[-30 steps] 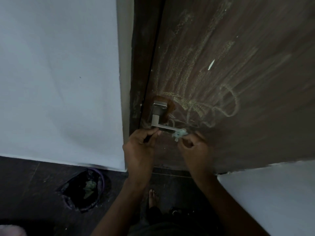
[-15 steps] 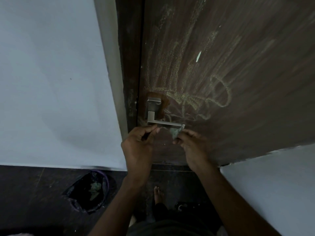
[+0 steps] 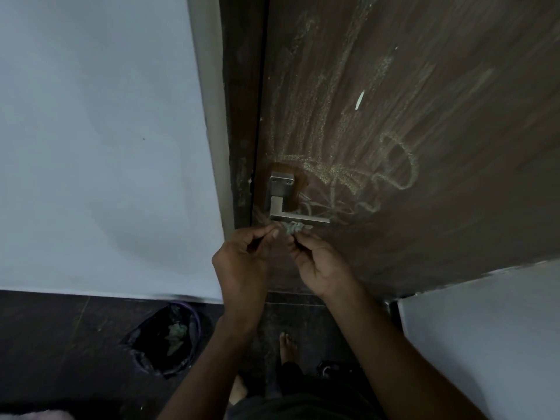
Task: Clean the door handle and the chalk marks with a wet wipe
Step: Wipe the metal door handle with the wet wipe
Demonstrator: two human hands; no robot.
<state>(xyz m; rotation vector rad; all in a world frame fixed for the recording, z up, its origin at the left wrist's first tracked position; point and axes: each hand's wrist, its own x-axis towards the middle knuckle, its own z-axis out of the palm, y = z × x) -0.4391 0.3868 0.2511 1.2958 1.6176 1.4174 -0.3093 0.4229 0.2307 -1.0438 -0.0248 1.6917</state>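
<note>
A silver L-shaped door handle is fixed to the dark brown door. Pale chalk marks run as streaks and loops across the door above and right of the handle. Just below the lever, a small crumpled greenish wet wipe is pinched between the fingertips of both hands. My left hand holds its left edge with thumb and fingers curled. My right hand pinches its right edge. The wipe sits right under the lever; contact with the lever cannot be told.
A white wall stands left of the dark door frame. On the dark floor at lower left sits a bin lined with a black bag holding used wipes. My bare foot stands below the door. Another white panel is lower right.
The wipe has shifted left along the underside of the lever, from its right tip toward the middle. My right hand followed it; both hands now meet closer together.
</note>
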